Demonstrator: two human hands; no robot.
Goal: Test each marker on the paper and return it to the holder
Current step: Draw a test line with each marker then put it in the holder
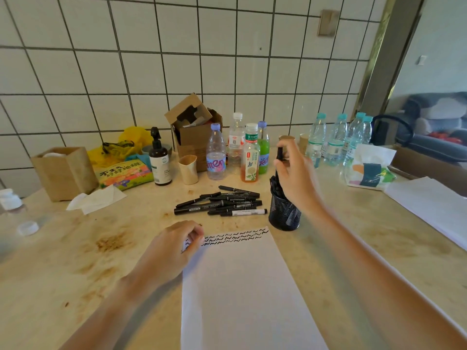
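Over at the far left you have a brown paper bag [64, 170] standing by the tiled wall, and next to it a flat colourful packet [125, 175] printed with Chinese characters too small to make out. A dark pump bottle [159, 160] with a pale label stands beside that, then a beige cup [188, 169] and an open cardboard box [195, 127].

Your left hand [174, 246] rests loosely curled on the top left corner of the paper [242, 289], fingers bent under and holding nothing you can see. The sheet's top edge carries rows of black squiggles [235, 237]. Beyond it, a loose pile of black markers [222, 202] lies on the stained countertop [75, 261], one of them with a white barrel.

Behind the pile stand several bottles: a clear one [216, 155] whose label reads roughly "utien", and a tea bottle [251, 155] with a green band of Chinese characters.

Your right hand [297, 173] is closed around one marker [279, 157], pinched upright between thumb and fingers directly above the black mesh holder [284, 213], which already contains other markers. Further right are four blue-capped water bottles [338, 140] and a printed bag [371, 168].
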